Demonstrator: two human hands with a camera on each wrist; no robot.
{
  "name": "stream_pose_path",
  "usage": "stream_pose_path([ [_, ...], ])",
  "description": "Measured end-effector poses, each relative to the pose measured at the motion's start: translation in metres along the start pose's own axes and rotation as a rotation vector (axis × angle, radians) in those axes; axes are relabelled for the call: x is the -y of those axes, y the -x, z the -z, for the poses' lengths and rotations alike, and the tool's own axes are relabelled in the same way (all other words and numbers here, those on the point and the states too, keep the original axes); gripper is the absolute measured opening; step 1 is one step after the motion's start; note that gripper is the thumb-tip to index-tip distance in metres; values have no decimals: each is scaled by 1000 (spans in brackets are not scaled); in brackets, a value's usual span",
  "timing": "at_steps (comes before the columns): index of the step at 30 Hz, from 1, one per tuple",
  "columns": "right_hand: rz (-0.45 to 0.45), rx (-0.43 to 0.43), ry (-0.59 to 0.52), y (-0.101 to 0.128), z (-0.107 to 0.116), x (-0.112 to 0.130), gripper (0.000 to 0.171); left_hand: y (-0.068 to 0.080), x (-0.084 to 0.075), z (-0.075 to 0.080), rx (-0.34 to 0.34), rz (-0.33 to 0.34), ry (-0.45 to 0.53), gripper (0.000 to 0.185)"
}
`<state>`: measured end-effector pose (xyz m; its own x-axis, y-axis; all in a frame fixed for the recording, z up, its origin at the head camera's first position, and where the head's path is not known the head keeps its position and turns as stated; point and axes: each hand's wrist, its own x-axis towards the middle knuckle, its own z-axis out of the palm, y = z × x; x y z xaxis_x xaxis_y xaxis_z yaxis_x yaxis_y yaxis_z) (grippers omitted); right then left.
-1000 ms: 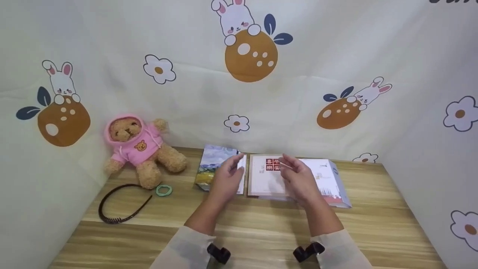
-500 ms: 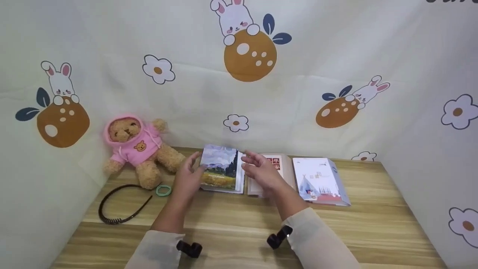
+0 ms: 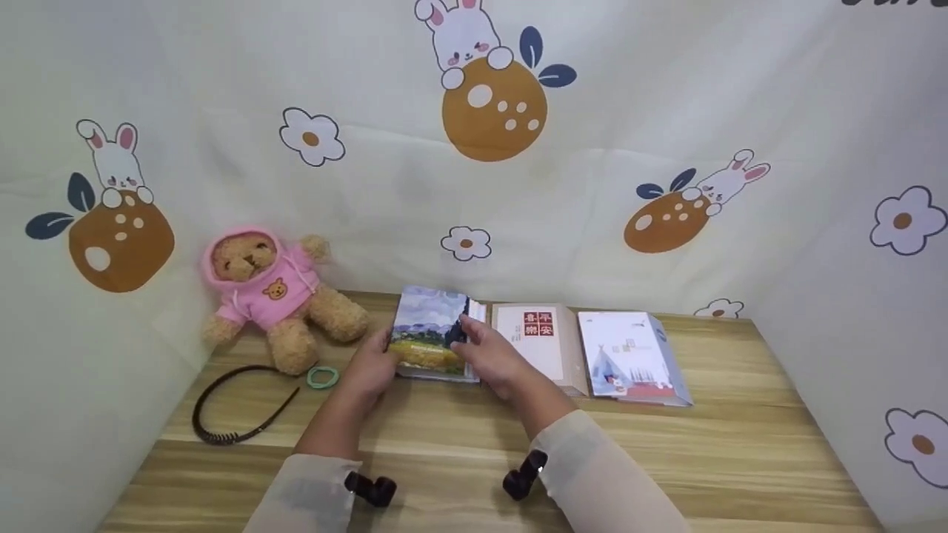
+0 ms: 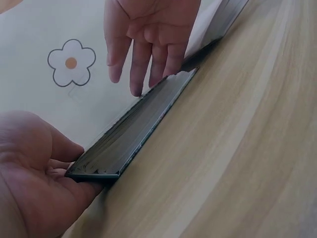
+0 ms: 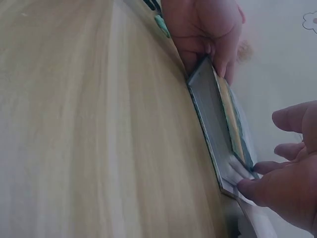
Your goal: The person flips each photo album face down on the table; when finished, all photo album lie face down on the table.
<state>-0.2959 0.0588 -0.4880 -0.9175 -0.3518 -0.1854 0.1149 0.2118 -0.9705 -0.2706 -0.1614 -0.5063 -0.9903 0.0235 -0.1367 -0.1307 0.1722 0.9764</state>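
A thick book with a painted landscape cover lies on the wooden table. My left hand grips its left side, thumb on top and fingers reaching under the edge, as the left wrist view shows. Over on the right, my right hand touches the cover's right part with its fingertips. In the right wrist view, the fingertips of my right hand are right at the corner of the cover and the page edges. Those fingers look fairly straight in the left wrist view.
Right of the book lie a beige book with red squares and a white book. A teddy bear in a pink hoodie leans at the back left. Before it are a dark headband and a green hair tie. A patterned cloth hangs behind.
Both hands have moved left, away from the beige and white books. They have come down on the landscape book, the left one taking hold of its side.
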Motion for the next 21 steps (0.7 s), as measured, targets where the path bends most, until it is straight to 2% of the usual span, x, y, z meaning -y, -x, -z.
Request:
stream_pose_path([
  [6,9,-17,51,1,-7,0,67,3,-3,-1,-22,-7,58,69],
  [10,4,-31,64,5,-8,7,66,7,-19,-4,-50,-8,181,61],
  [14,-38,-15,64,12,-6,24,67,13,-38,-9,-13,-20,305,50],
  [16,-47,-1,57,15,-4,33,68,17,-46,-13,14,-33,316,47],
  [21,-15,16,-34,19,0,49,70,23,-52,-21,34,-116,249,49],
])
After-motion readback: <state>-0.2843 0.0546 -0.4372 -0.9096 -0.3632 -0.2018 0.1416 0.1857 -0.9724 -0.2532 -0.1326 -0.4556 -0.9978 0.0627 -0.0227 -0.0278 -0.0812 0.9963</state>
